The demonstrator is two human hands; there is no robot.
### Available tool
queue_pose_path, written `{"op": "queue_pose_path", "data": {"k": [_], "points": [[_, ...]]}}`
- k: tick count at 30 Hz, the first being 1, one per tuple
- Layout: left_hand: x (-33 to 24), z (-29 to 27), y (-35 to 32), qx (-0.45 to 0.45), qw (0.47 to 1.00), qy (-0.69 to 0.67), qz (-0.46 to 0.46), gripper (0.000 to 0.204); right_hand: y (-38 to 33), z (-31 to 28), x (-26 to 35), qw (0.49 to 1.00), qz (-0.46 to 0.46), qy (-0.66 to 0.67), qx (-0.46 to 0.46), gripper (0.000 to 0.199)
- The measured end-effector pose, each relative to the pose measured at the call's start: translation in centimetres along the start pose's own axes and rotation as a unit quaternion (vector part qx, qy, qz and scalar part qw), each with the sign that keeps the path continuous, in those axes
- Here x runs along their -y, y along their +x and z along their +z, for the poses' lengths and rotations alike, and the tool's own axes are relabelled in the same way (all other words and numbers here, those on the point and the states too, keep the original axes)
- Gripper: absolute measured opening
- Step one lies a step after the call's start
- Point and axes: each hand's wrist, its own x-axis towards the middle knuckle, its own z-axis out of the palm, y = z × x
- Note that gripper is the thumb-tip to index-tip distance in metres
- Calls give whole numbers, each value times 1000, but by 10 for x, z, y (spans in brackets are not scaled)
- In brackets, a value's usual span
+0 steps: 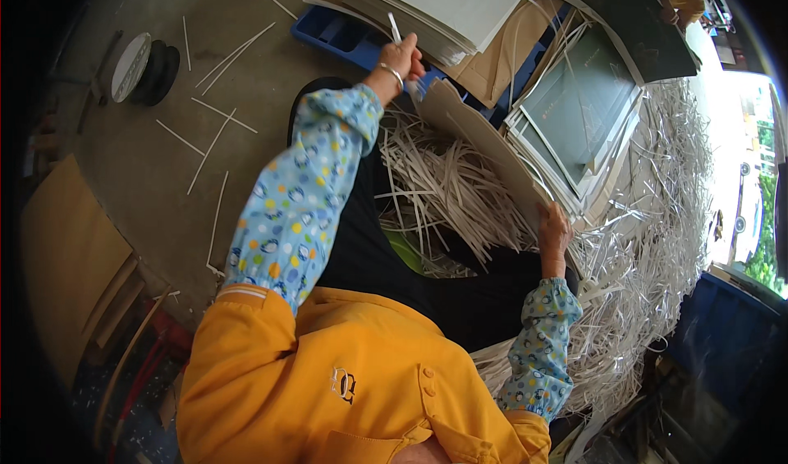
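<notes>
My left hand [400, 60] is closed around a slim white stick-like object [395, 27], whose upper end sticks up past the fingers. Its exact kind I cannot make out. The hand is just left of a tall stack of pale sheets [443, 4], near the far end of a grey-brown cardboard sheet [480, 148]. At the near right end of that sheet, my right hand [555, 233] grips the edge, with some fingers hidden. Dark green printed sheets [579, 107] lie in an uneven pile just beyond it. Below the cardboard, cut paper strips [447, 185] heap up between my legs.
A blue plastic pallet [345, 39] sits under the stacks. To the right spreads a large mound of shredded strips [657, 218], with a blue bin [730, 324] beyond. Loose strips [234, 58] and a black-and-white round object [144, 70] are on the left floor, near wooden boards [74, 242].
</notes>
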Motion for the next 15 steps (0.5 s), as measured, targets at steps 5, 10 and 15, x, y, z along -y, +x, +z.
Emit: {"op": "queue_pose_path", "data": {"k": [5, 10, 15], "points": [[-33, -83, 56, 5, 918, 341, 202, 43, -6, -10, -27, 997, 63, -19, -44, 27], [17, -311, 44, -227, 894, 387, -22, 60, -4, -11, -26, 991, 116, 66, 2, 33], [-18, -220, 0, -371, 722, 583, -35, 92, -14, -10, -20, 999, 17, 35, -15, 22]]}}
